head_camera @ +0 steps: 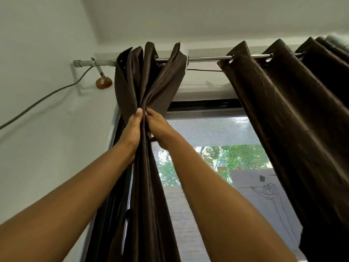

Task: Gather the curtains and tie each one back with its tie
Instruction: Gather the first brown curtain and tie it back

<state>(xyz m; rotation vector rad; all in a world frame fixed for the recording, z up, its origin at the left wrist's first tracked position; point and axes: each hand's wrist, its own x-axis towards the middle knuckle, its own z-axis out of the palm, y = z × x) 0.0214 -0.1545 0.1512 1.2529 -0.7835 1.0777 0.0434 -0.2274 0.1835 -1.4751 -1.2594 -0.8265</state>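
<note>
Hanging curtain point(149, 86) — white wall point(47, 148), window point(217, 133)

Single head-worn wide-angle view, close to the left curtain point(151, 82) at frame centre, tilted steeply upward toward the curtain rod point(204, 58) across the upper frame; window point(217, 133) at lower right.

Setting: indoor room, probably domestic; the narrow upward view does not settle which room. Evidence: white-painted wall point(47, 44) and ceiling point(207, 16), a metal curtain rod point(205, 58) on a bracket point(100, 71) with a round wooden mount point(103, 83), dark brown eyelet curtains point(283, 110) over a screened window point(207, 133). A grey cable point(43, 97) runs loose along the wall; trees point(236, 156) show outside.
</note>
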